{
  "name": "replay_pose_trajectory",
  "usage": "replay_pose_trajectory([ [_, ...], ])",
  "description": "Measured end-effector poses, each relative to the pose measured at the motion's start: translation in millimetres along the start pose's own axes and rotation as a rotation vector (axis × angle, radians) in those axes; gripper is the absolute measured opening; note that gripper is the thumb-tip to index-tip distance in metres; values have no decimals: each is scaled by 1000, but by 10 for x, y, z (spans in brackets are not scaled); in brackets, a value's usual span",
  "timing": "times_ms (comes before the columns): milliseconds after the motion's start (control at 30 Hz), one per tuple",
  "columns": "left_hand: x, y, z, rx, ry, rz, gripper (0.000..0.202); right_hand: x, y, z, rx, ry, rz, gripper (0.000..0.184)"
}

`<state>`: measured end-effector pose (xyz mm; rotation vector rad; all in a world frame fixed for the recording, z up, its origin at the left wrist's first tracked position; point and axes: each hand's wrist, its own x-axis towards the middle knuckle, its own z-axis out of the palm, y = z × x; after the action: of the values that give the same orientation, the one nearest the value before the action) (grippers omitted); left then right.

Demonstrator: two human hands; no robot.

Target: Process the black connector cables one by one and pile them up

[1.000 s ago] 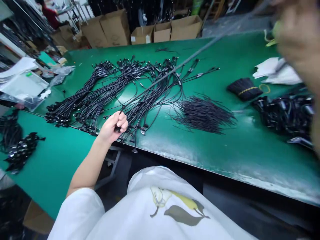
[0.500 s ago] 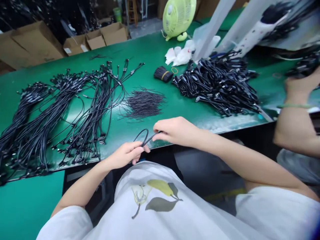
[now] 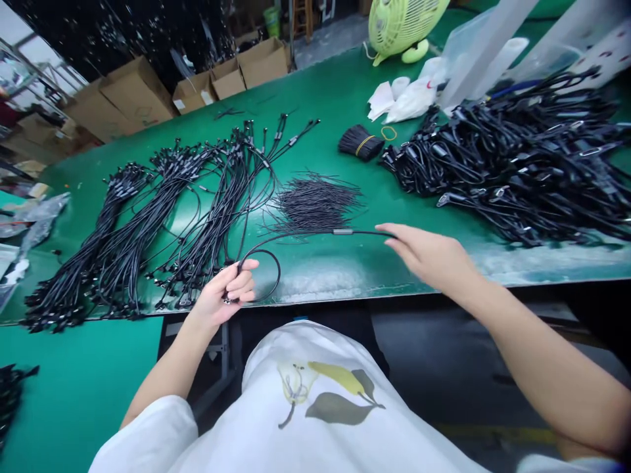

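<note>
Okay, head view: black cable (image 3: pixel 315 232) runs left to right along the near side of the heap of thin strips (image 3: pixel 318 203), long axis roughly parallel to the desk (image 3: pixel 340 272) edge. Left hand (image 3: pixel 229 289), left of the heap and closer to the body, has its grip curled closed on the cable; one loop hangs out on its right side. Right hand (image 3: pixel 428 256), right of the heap, grip nearly closed, thumb and forefinger on the cable's far end; tip hidden, pinch pressure can't tell. From the right grip, the cable heads left; grey collar (image 3: pixel 344 231) sits on it, much nearer the right hand.

Materials: cable smooth, bendy, rubbery-looking; collar a short dull cylinder. Heap strips wiry, matt, bristling at the ends. Behind-right of the heap, banded bundle (image 3: pixel 361 143), packed tight, yellow band round it. Right of the heap, glossy folded cables (image 3: pixel 522 167) in a tangle. Left of it, long cable bunches (image 3: pixel 142 230), fanned, connectors at the ends. Desk top shiny green, scuffed at the edge.
</note>
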<state>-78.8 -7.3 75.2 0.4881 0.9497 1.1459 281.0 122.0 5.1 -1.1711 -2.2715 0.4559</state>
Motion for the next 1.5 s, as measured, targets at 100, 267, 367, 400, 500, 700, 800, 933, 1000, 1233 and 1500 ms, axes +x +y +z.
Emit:
replay_pose_trajectory([
  [100,142,-104,86,117,28,106,35,-112,-393,68,-202,-172,-194,25],
  [267,336,-416,337,684,-102,277,32,-143,-1086,141,-4,-432,-542,27],
  [367,300,-557,380,834,-298,155,32,27,-1145,181,190,-258,-407,26],
  [400,285,-581,376,787,-320,128,33,85,-1112,216,271,-185,-335,23],
  [500,291,-628,378,509,-278,139,31,189,-1004,441,560,-4,-88,26],
  [700,456,-856,453,230,-105,43,49,168,-1090,966,1263,57,528,21],
  [800,484,-969,430,141,56,26,49,168,-1152,964,1568,-16,624,31],
  [933,483,-1031,362,296,18,88,45,172,-1209,920,1624,-56,610,37],
  [1000,495,-1046,330,428,-77,103,46,170,-1263,946,1520,116,569,39],
  [1233,572,-980,224,778,-305,18,40,139,-1453,923,1274,153,401,39],
  [1500,567,-816,310,746,-237,212,31,169,-1437,732,1106,104,231,47],
])
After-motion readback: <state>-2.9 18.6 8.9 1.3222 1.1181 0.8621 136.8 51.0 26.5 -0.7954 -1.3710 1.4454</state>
